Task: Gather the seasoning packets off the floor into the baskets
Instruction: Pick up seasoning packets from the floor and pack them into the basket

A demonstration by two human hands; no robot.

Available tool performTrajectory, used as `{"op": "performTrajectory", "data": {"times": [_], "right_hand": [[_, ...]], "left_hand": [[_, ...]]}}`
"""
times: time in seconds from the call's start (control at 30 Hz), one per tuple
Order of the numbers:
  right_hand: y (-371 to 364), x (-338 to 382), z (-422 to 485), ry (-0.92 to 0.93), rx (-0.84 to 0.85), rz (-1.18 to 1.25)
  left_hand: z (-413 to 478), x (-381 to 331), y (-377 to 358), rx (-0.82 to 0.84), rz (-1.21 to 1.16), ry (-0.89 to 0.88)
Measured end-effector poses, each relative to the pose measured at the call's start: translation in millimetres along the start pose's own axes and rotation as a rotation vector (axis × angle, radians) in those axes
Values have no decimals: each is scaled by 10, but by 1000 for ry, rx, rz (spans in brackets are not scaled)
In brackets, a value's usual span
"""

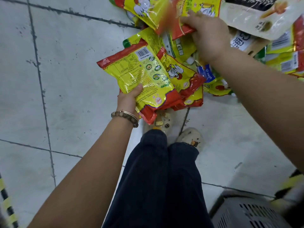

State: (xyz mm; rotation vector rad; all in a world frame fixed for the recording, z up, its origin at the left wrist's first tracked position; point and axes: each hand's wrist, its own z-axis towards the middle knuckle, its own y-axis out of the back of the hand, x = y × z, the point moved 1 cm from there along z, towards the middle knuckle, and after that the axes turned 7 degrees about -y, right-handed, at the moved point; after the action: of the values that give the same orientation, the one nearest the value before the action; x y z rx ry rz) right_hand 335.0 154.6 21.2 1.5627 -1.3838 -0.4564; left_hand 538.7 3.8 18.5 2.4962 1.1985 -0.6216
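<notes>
The left hand (130,99) grips a stack of seasoning packets (139,76) at about 11 o'clock from the frame's middle, with its thumb pressed on the top one. That top packet shows its back. It is glossy yellow film with red ends, with a barcode near the upper edge, a printed table and small round dish pictures. The writing is too small to read. The packet beneath it shows a white rooster drawing.

At 1 o'clock the right hand (205,35) curls its fingers round the red edge of another yellow packet (184,31), which is partly blurred. From 12 to 2 o'clock a pile of similar packets (148,10) lies on the tiled floor (65,79), with a blue-and-white packet (207,73) among them. A beige pouch (263,15) lies at 2 o'clock. A grey slotted basket (246,214) stands at 5 o'clock, well apart from the pile.
</notes>
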Motion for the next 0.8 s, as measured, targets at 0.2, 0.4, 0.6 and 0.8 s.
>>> {"op": "performTrajectory", "data": {"times": [0.2, 0.4, 0.6, 0.8], "right_hand": [[-123, 390, -857, 402, -84, 228], [-497, 571, -1385, 461, -20, 261], [-497, 608, -1461, 370, 371, 484], [-559, 310, -845, -265, -19, 340]], "left_hand": [[-91, -31, -55, 116, 39, -58], [-224, 40, -80, 239, -91, 130], [-265, 168, 250, 204, 31, 13], [-268, 209, 354, 137, 24, 38]]}}
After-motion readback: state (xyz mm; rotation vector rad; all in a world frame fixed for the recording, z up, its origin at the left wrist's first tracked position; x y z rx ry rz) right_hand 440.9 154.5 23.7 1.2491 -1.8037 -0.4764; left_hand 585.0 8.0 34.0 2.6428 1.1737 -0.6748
